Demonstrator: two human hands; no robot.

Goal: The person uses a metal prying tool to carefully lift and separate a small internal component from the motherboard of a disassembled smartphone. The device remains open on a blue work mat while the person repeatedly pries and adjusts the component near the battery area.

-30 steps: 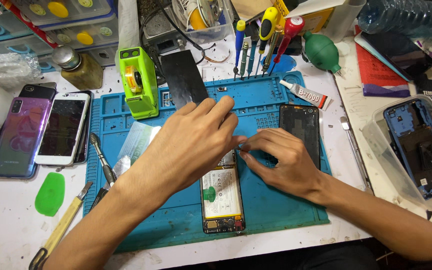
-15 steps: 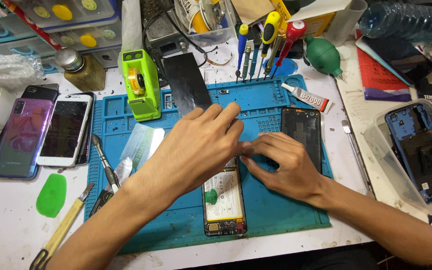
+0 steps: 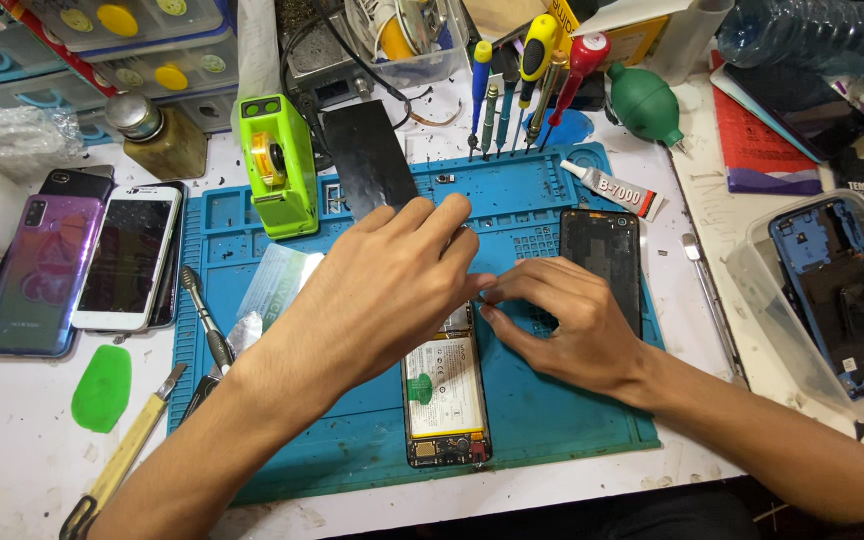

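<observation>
Now your left hand (image 3: 387,275) and right hand (image 3: 562,320) meet over the opened phone (image 3: 444,390) on the blue mat (image 3: 552,420), fingertips pressed together at its top; what they pinch is hidden.

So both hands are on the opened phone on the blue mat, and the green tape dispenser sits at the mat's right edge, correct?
Not quite: the head view shows the green tape dispenser at the left end of the blue mat. Both the left hand and the right hand are on the opened phone.

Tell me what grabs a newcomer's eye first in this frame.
Both hands, left hand and right hand, meet over the top of an opened phone lying on the blue repair mat. Behind them a lime-green tape dispenser stands at the mat's far left corner, with a row of screwdrivers upright along its back edge.
</observation>
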